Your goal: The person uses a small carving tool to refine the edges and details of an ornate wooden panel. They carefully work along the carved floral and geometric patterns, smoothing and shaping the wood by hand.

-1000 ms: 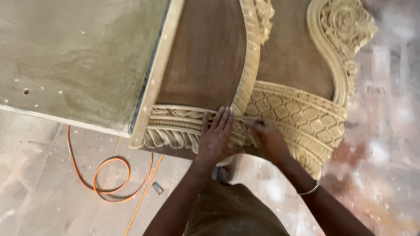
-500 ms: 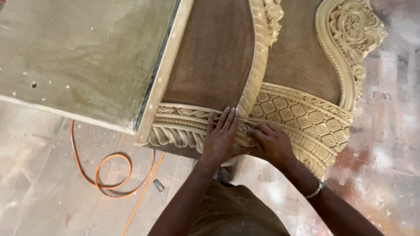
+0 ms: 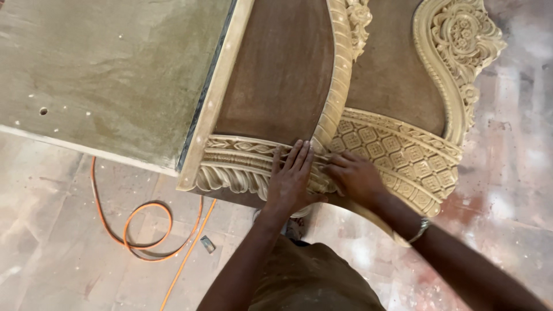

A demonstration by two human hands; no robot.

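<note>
A large carved wooden panel lies flat in front of me, brown in its fields with pale ornate mouldings. My left hand rests flat, fingers together, on the pale carved lower moulding where it meets the curved rope-like moulding. My right hand presses its fingers on the same joint, beside the lattice-carved section. Whether it pinches something small I cannot tell. A metal bangle is on my right wrist.
A flat greenish-grey board with small holes lies at the left, overlapping the panel. An orange cable coils on the dusty floor below it, with a small dark object nearby. A floral crest carving sits at the upper right.
The view has shifted slightly, so the panel sits a little higher right in frame. Both hands stay on the same joint; the right hand's fingers have spread flatter.
</note>
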